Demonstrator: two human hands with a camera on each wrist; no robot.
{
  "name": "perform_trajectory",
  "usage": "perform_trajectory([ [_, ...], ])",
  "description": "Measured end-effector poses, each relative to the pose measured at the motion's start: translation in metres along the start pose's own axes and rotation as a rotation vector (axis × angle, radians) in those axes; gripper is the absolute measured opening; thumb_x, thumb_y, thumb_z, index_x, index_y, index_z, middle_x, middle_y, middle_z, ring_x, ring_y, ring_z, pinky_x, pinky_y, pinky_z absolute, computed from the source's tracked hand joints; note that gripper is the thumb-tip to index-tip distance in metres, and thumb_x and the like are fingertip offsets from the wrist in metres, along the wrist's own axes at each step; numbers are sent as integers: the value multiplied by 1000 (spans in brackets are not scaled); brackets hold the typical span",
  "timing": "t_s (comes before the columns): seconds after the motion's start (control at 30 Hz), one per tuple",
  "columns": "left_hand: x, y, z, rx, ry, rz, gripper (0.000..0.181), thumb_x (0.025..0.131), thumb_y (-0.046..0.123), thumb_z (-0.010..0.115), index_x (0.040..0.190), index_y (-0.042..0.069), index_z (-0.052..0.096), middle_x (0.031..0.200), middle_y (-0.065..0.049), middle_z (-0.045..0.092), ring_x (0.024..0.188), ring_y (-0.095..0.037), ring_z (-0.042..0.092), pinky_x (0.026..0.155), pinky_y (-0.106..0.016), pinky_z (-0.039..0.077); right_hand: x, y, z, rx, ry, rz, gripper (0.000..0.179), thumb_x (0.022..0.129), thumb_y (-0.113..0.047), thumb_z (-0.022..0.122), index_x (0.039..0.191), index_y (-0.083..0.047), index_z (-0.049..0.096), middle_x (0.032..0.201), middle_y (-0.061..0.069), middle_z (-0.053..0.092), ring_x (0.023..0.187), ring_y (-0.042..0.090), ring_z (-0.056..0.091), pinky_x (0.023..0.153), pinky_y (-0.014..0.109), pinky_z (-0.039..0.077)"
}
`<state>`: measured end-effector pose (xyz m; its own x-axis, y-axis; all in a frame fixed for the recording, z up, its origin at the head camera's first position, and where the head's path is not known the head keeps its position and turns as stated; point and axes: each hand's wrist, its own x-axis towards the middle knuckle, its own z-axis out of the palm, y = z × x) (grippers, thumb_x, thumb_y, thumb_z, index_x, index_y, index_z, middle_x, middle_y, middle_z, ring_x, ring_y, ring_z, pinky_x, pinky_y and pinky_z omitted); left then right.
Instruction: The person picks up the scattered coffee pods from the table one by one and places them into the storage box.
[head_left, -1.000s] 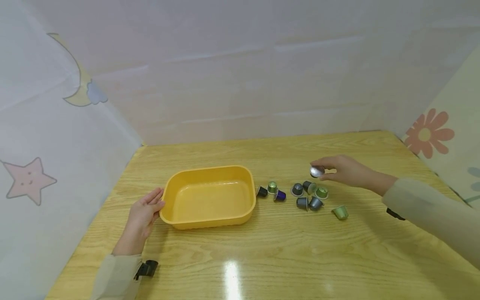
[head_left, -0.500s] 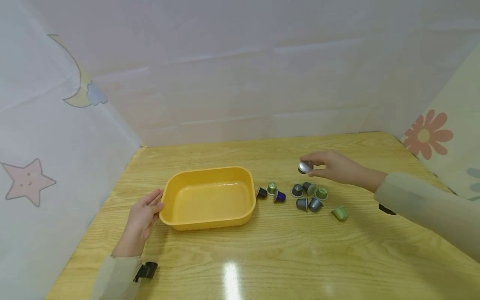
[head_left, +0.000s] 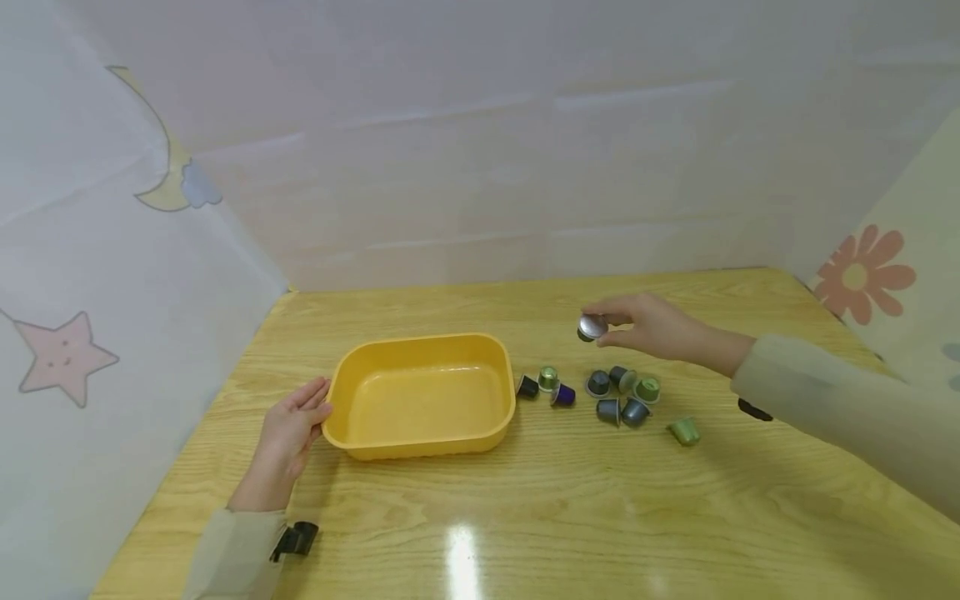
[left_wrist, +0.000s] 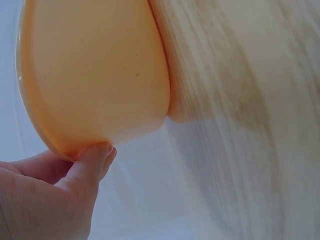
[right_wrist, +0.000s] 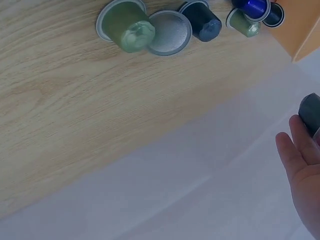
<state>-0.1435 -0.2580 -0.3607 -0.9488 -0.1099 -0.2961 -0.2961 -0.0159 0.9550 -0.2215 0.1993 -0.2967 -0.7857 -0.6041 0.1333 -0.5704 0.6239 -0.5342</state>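
In the head view my left hand (head_left: 288, 429) pinches the left end of a yellow plastic tub (head_left: 420, 448), thumb on one side of the wall and fingers on the other. The left wrist view shows the thumb against the tub wall (left_wrist: 100, 75) near the rim. My right hand (head_left: 652, 325) holds a dark coffee capsule (head_left: 592, 327) between thumb and fingers, its silver lid tilted up, raised over the table. The right wrist view catches the capsule's dark body (right_wrist: 310, 112) at the right edge. Nothing lies inside the tub.
Beside the tub's right wall lie a black capsule (head_left: 527, 387), a green capsule (head_left: 548, 379) and a purple capsule (head_left: 563, 395). Several grey and green capsules (head_left: 636, 412) cluster further right. One green capsule (head_left: 685, 431) lies apart on the wooden table (head_left: 375, 525). White sheets (head_left: 480, 167) stand behind.
My right hand has carried the capsule leftward and slightly up, past the cluster towards the tub. The left hand, the tub and the capsules on the table stay put.
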Motion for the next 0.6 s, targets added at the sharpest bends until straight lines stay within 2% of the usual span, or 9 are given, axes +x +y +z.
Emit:
perform_trajectory([
  [0.2,1,0,0,3,2,1,58,101,-6,40,154,1,16,157,-14,21,142,-25,25,106,-27,37,9,-9,5,80,-10,54,49,89,-4,70,133,10,53,124,25,61,112,38,60,91,50,51],
  [0.43,3,1,1,-3,4,-7,58,101,-6,40,154,1,16,157,-14,20,142,-24,25,107,-29,36,19,-19,16,107,8,41,49,86,0,72,130,11,55,124,27,60,111,38,61,89,41,54],
  [0.6,3,1,3,-3,6,-11,58,101,-6,40,154,1,16,157,-14,21,142,-24,25,107,-29,35,26,-26,24,143,8,48,49,86,-2,72,131,9,55,126,26,59,112,37,60,91,43,53],
])
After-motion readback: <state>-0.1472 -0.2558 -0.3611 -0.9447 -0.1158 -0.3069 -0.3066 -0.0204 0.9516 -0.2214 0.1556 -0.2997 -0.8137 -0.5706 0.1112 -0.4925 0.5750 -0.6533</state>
